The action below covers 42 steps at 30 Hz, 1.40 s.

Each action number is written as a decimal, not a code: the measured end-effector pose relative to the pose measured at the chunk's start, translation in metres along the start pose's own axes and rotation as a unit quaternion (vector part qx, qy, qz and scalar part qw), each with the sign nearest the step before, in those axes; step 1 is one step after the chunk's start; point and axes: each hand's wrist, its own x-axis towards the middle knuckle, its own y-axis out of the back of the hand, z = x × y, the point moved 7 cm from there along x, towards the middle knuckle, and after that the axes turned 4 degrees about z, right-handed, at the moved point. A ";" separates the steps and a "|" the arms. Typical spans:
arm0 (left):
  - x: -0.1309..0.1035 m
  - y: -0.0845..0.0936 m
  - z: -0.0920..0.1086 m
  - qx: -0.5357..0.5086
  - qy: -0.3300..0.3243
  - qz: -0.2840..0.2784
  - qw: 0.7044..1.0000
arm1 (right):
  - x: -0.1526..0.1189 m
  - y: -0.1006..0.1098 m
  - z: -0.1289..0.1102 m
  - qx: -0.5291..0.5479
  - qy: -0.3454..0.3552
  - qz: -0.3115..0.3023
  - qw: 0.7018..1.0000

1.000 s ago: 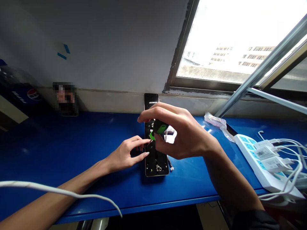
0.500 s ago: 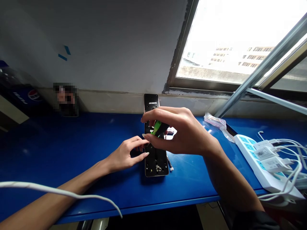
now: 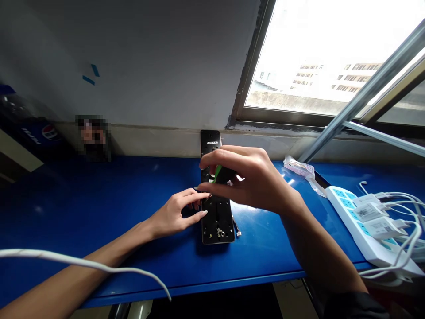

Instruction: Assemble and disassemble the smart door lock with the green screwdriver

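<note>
A long black panel [image 3: 217, 230] with holes, small metal fittings and a white label, its kind not certain, lies on the blue table. My right hand [image 3: 245, 177] is closed around a green and black screwdriver [image 3: 218, 172] above the panel's middle. Its handle is partly covered by my fingers, and the thin shaft slants down toward the panel's left part. My left hand [image 3: 177, 210] rests at the panel's left edge, thumb and index finger stretched apart. That index fingertip lies close to the shaft; whether they touch I cannot tell. A wire with a white connector [image 3: 238, 233] sticks out at right.
On the right lies a white power strip [image 3: 352, 221] with several chargers and cables. Behind it is a clear plastic bag [image 3: 299, 167]. A white cable [image 3: 109, 269] crosses over my left forearm. A Pepsi bottle [image 3: 43, 133] is at far left; wall and window stand behind.
My right thumb and fingers have shifted slightly on the screwdriver, and less of its green handle shows. My left hand and the panel stay nearly in place; the view has moved slightly.
</note>
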 end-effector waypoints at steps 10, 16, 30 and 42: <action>0.000 0.001 0.001 -0.003 0.006 -0.006 1.000 | 0.000 0.002 -0.001 0.002 0.008 0.004 1.000; -0.001 -0.001 0.000 -0.004 0.009 -0.012 1.000 | -0.001 -0.001 0.001 0.031 -0.002 -0.017 0.999; 0.000 0.001 0.002 0.002 0.001 0.002 1.000 | 0.000 0.001 0.000 0.022 0.011 0.004 1.000; 0.003 0.000 -0.004 -0.053 0.055 -0.001 0.997 | 0.000 -0.002 0.000 0.055 0.013 0.001 0.998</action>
